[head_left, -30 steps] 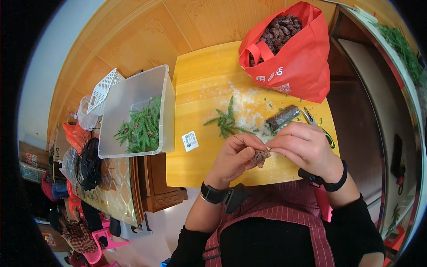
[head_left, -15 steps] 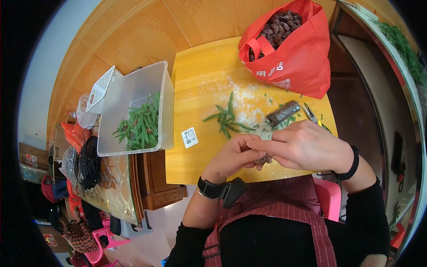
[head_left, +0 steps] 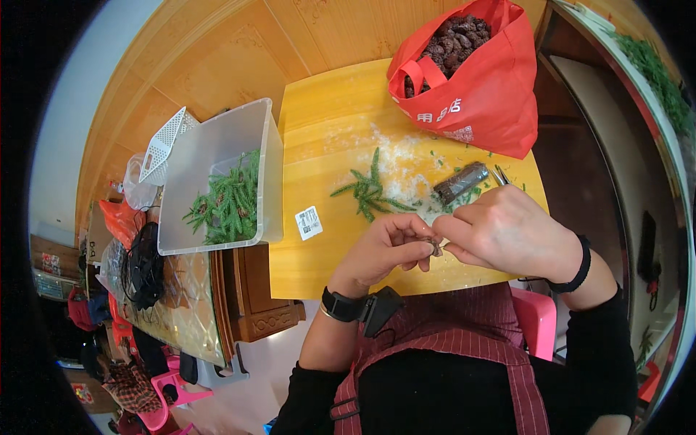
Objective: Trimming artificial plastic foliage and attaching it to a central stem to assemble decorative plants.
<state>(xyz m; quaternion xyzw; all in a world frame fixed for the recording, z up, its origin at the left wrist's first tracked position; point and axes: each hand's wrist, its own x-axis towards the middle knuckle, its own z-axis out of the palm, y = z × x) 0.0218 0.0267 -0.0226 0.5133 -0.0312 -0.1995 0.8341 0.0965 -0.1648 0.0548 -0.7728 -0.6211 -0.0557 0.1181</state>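
Near the table's front edge, my left hand [head_left: 384,254] pinches a small brown pine cone [head_left: 436,248], mostly covered by the fingers. My right hand [head_left: 500,228] is closed in a pinch right beside the cone; whatever lies between its fingertips is too small to make out. Beyond the hands lies a green artificial fir sprig [head_left: 368,192]. A dark brown bundle in clear wrap [head_left: 462,183] rests just past my right hand. The jaws of a pair of pliers [head_left: 500,175] show behind that hand, which hides the handles.
A red bag [head_left: 493,109] full of pine cones [head_left: 457,47] stands at the table's back right. Left of the yellow table [head_left: 319,109], a clear plastic bin [head_left: 272,174] holds green sprigs [head_left: 228,206]. A white label [head_left: 308,222] and white powdery bits lie on the tabletop.
My fingertips have drawn slightly apart, so more of the pine cone shows. My right hand has shifted a little right and now covers the pliers' handles.
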